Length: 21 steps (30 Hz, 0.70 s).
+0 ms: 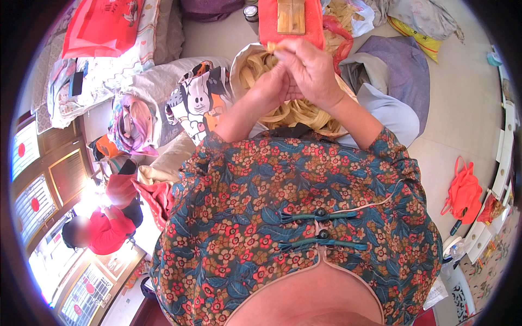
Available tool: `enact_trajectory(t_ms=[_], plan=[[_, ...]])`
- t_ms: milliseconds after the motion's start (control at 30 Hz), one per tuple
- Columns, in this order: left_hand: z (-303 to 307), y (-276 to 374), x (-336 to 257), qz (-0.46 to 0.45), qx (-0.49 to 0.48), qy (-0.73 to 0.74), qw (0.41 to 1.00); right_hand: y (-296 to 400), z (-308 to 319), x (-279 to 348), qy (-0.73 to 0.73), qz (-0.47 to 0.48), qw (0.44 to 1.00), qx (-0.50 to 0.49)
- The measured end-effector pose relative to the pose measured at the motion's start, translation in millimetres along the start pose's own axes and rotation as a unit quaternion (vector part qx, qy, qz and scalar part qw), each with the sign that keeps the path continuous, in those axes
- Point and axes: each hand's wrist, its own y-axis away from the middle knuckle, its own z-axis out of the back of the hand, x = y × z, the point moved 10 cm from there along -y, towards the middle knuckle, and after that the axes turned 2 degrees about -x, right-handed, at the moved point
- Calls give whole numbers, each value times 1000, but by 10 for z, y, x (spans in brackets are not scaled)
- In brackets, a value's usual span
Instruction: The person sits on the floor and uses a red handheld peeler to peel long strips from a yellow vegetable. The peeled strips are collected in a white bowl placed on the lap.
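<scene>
My left hand (271,87) and my right hand (308,67) meet over a pale, cloth-lined container (241,61) full of flat yellowish strips (299,116). Between the right fingertips is a small yellow-orange piece (272,46). The left hand lies against the right, its fingers partly hidden; whether it grips anything does not show. Just beyond the hands, a wooden block (290,18) rests on a red cloth (314,30).
More strips (342,12) lie in a plastic bag beyond the right hand. A dark lidded jar (251,13) stands left of the red cloth. Cartoon-print fabric (200,100) lies left, purple-grey cloth (408,73) right. A person in red (108,230) sits far left.
</scene>
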Motion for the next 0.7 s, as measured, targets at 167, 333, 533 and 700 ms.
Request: enact_trajectory(t_ms=[167, 333, 533, 700], plan=[[339, -32, -205, -70, -25, 91, 993, 333, -235, 13, 0, 32, 994, 105], [188, -22, -139, -43, -54, 60, 996, 199, -179, -296, -76, -149, 984, 67], [22, 172, -637, -196, -94, -364, 906, 27, -40, -516, -23, -127, 992, 7], [-426, 838, -1262, -536, -241, -580, 564, 429, -452, -1011, -402, -451, 794, 66]])
